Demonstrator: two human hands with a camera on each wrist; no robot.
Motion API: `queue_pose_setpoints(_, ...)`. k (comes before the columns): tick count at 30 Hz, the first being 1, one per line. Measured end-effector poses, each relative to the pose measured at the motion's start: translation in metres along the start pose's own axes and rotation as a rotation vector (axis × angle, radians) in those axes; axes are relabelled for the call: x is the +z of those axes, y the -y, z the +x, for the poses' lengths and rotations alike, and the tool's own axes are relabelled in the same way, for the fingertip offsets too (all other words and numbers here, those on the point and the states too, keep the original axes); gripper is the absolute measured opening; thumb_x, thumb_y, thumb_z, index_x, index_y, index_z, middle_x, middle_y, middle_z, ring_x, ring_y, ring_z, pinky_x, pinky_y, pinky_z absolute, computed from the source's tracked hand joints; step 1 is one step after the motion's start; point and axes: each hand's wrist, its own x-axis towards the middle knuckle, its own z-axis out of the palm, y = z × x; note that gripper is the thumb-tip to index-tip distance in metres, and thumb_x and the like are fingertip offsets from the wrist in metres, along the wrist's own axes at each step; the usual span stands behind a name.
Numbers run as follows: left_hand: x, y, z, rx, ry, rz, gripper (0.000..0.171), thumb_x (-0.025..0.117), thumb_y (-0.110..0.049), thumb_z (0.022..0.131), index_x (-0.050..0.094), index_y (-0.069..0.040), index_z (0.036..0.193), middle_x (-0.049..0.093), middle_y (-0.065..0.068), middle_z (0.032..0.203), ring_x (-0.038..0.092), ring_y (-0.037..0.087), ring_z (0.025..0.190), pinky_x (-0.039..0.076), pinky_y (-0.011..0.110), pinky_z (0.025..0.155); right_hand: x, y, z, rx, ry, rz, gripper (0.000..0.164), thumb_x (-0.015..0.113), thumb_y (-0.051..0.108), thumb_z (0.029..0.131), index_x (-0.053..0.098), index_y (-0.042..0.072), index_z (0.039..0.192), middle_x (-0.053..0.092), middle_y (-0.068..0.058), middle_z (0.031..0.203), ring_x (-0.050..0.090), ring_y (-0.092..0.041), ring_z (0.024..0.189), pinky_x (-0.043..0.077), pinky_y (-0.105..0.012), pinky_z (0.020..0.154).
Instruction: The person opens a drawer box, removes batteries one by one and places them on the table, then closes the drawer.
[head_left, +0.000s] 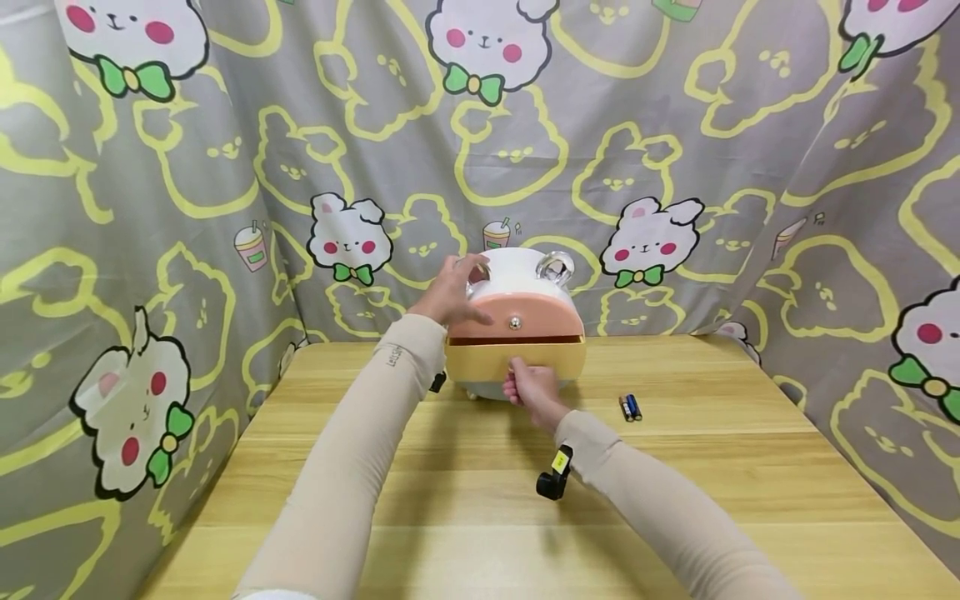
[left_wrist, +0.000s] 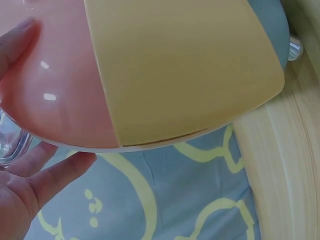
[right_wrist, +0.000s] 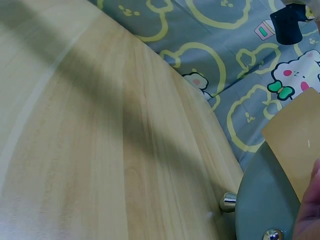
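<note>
A small rounded drawer cabinet [head_left: 513,271] with clear ear shapes on its white top stands at the table's far side. Its pink upper drawer [head_left: 547,311] has a round silver knob [head_left: 515,323]. My left hand [head_left: 452,292] holds the cabinet's upper left side, thumb on the pink front and fingers around the edge. My right hand [head_left: 534,387] is at the middle of the yellow drawer [head_left: 472,362], fingers curled where its knob would be; the knob is hidden. A dark gap shows along the yellow drawer's top. Below it is a grey-green bottom section [right_wrist: 265,190].
Two small batteries [head_left: 630,407] lie side by side on the wooden table [head_left: 465,550], right of the cabinet. Silver feet [right_wrist: 228,202] hold the cabinet up. A patterned curtain [head_left: 420,167] surrounds the table at the back and sides.
</note>
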Motion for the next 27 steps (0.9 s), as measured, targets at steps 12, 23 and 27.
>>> queue_pose_setpoints(12,0.000,0.002,0.001,-0.026,-0.004,-0.012,0.098,0.095,-0.020,0.058,0.042,-0.023,0.139,0.040,0.009,0.126,0.050,0.023,0.106,0.045,0.038,0.092,-0.006,0.000,-0.007,0.014,0.027,-0.011,0.026,0.056,0.020,0.089,0.063,-0.003,0.078,0.058,-0.002,0.060,0.050,-0.006,0.046,0.041,-0.017,0.042)
queue_pose_setpoints(23,0.000,0.004,0.006,-0.023,0.000,-0.021,0.097,0.096,-0.020,0.055,0.042,-0.024,0.136,0.041,0.007,0.121,0.051,0.021,0.103,0.045,0.037,0.091,-0.010,0.001,-0.014,0.051,0.038,-0.031,0.028,0.057,0.022,0.090,0.063,-0.003,0.080,0.059,-0.003,0.062,0.050,-0.007,0.048,0.042,-0.017,0.043)
queue_pose_setpoints(27,0.001,0.005,0.007,-0.028,0.001,-0.023,0.097,0.097,-0.020,0.055,0.042,-0.024,0.135,0.042,0.007,0.121,0.051,0.021,0.103,0.045,0.037,0.092,-0.011,0.001,-0.018,0.064,0.047,-0.035,0.028,0.057,0.023,0.090,0.064,-0.003,0.083,0.059,-0.003,0.063,0.051,-0.007,0.048,0.042,-0.017,0.044)
